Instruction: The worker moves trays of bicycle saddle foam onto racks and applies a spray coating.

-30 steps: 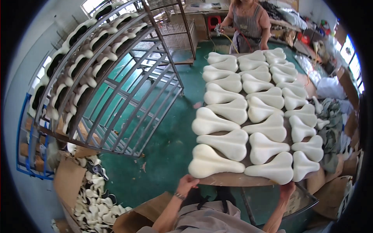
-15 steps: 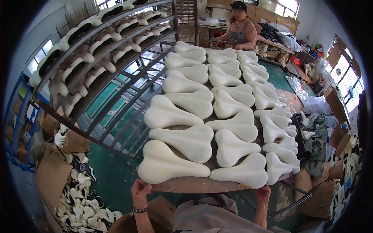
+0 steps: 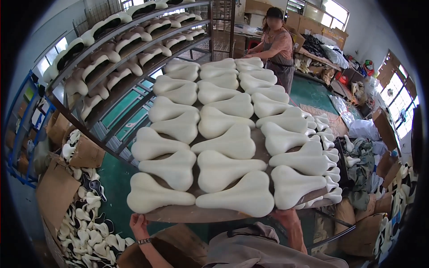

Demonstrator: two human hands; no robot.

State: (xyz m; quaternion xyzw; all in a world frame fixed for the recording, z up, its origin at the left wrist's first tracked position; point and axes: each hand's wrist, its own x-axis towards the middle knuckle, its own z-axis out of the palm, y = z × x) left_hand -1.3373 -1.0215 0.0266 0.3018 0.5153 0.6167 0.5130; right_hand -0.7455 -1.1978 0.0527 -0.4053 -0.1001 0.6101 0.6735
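A wide brown board (image 3: 192, 215) stretches away in front of me, covered with rows of cream-white foam bicycle saddle pads (image 3: 237, 196). At its near left corner, my left hand (image 3: 139, 224) is closed on the edge. My right hand (image 3: 287, 219) holds the near edge further right, below a saddle pad; its fingertips are hidden under the board. Across from me, a co-worker in a black cap and apron (image 3: 279, 49) stands at the far end with arms stretched toward it. More saddle pads (image 3: 331, 169) lie lower down, beyond the board's right side.
A metal rack (image 3: 211, 33) with tilted shelves of saddle pads stands on the left, close to the board. Saddle parts (image 3: 89, 232) are heaped at lower left beside a cardboard box (image 3: 87, 154). Green cloth (image 3: 359, 172) and cardboard boxes (image 3: 366, 232) lie to the right.
The loaded board has shifted left toward the rack, both my hands moving with it. More of the lower saddle pads now show on the right. The co-worker has turned and leaned leftward.
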